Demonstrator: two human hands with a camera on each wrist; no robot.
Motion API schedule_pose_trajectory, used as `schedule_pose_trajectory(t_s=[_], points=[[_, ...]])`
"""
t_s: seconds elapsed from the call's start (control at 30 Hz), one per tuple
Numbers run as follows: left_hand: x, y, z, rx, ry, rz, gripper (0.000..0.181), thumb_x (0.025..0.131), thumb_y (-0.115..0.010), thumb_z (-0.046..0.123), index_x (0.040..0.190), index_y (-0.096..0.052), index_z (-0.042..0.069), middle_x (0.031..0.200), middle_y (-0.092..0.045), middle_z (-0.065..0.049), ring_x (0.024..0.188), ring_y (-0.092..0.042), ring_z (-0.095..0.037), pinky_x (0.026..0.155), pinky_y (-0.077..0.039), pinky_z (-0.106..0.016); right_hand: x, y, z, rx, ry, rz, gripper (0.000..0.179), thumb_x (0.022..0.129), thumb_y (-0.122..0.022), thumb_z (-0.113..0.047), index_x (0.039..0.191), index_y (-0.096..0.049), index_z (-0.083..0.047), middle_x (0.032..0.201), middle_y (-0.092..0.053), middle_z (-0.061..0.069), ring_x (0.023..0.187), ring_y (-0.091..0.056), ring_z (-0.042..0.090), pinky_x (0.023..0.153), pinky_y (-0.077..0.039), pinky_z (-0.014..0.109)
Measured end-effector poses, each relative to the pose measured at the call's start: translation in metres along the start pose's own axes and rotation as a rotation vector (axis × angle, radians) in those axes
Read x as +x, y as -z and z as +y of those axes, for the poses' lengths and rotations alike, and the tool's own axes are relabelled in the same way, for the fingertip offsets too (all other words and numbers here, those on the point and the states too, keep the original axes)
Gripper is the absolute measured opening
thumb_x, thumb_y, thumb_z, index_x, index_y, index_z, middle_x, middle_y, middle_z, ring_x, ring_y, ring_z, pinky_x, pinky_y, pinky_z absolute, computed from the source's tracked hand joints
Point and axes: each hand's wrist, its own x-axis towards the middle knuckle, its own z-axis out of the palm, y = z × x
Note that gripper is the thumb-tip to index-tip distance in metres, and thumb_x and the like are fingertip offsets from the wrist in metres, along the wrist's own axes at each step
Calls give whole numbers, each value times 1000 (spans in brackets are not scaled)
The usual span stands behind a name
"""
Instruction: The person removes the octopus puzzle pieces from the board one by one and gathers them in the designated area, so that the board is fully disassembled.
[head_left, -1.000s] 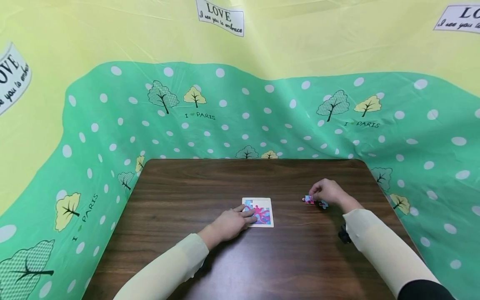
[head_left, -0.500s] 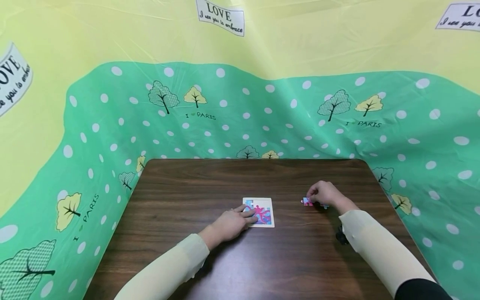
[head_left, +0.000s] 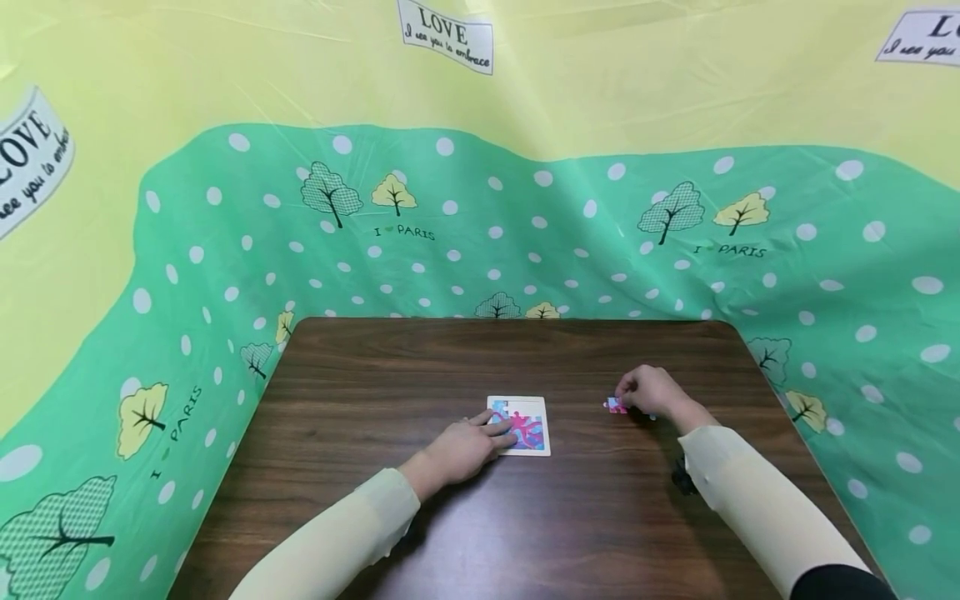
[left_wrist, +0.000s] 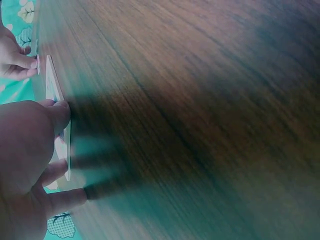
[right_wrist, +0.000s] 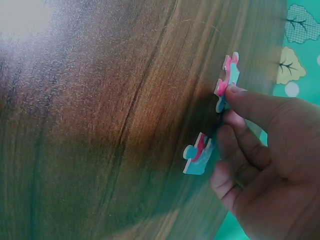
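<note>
A small white-framed jigsaw puzzle (head_left: 546, 437) with a pink and blue picture lies near the middle of the table. My left hand (head_left: 459, 450) rests its extended fingers on the puzzle's left side and covers part of it. To the right, my right hand (head_left: 654, 394) pinches a pink and blue puzzle piece (right_wrist: 231, 70) at one end, between thumb and fingers, at the tabletop. A second puzzle piece (right_wrist: 198, 157) lies on the wood beside the curled fingers in the right wrist view. In the head view my right hand mostly hides that second piece.
The dark brown wooden table (head_left: 390, 358) has rounded far corners. A green and yellow printed cloth (head_left: 420, 200) with dots and trees hangs behind it and along both sides. A small black object (head_left: 682, 477) shows under the right cuff.
My right hand has shifted slightly toward me and the left, covering more of the second piece. The left hand stays on the puzzle.
</note>
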Motion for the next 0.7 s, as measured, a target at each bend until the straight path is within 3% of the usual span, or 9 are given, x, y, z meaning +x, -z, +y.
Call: schedule_pose_trajectory(t_s=[0.4,0.53,0.7], points=[[0,-3,2,31,-17,20,46,110,-48,26,154,-48,35,161,-43,8,148,-42,-31,102,-54,-50,-6,1,-3,-16,39,40,9,94,-70,-9,98,-77,-6,89,-73,5,74,-61,18,63,-52,34],[-1,-6,-2,37,-32,44,43,109,-51,29,152,-52,33,160,-46,7,147,-45,-30,103,-54,-49,-7,4,-24,-40,94,63,10,93,-72,-13,99,-77,-6,89,-74,3,72,-62,16,66,-52,34],[-2,-7,-5,77,-74,109,38,106,-58,29,144,-62,30,152,-55,7,140,-53,-27,107,-52,-42,-8,-2,-61,12,167,41,9,94,-73,-13,99,-76,-7,85,-73,4,68,-64,16,64,-54,34]])
